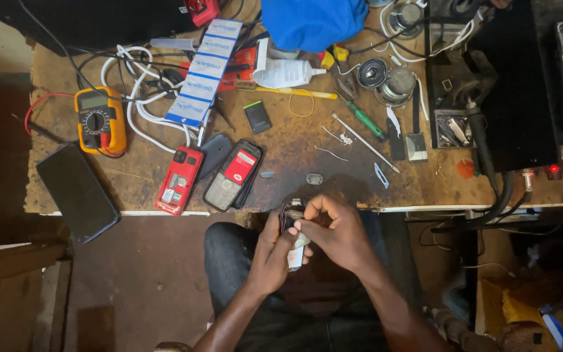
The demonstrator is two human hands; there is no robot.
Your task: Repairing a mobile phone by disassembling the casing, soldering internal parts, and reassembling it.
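Left hand (270, 251) and right hand (337, 231) clamped together on a small device (294, 221), held just below the workbench (281, 150) edge, red phone (178, 180) and multimeter (101, 121) on the bench, well left of the device

Worn wooden workbench (307, 150) over a dim reddish-brown floor (144, 274); warm light

Worn, stained wooden bench (294, 156); glossy red plastic phone (178, 180); smooth black glass slab (77, 191); blue cloth (314, 23).

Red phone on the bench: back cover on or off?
Off. The red phone lies with its back open, inner compartment and metal parts exposed. Neither hand touches it.
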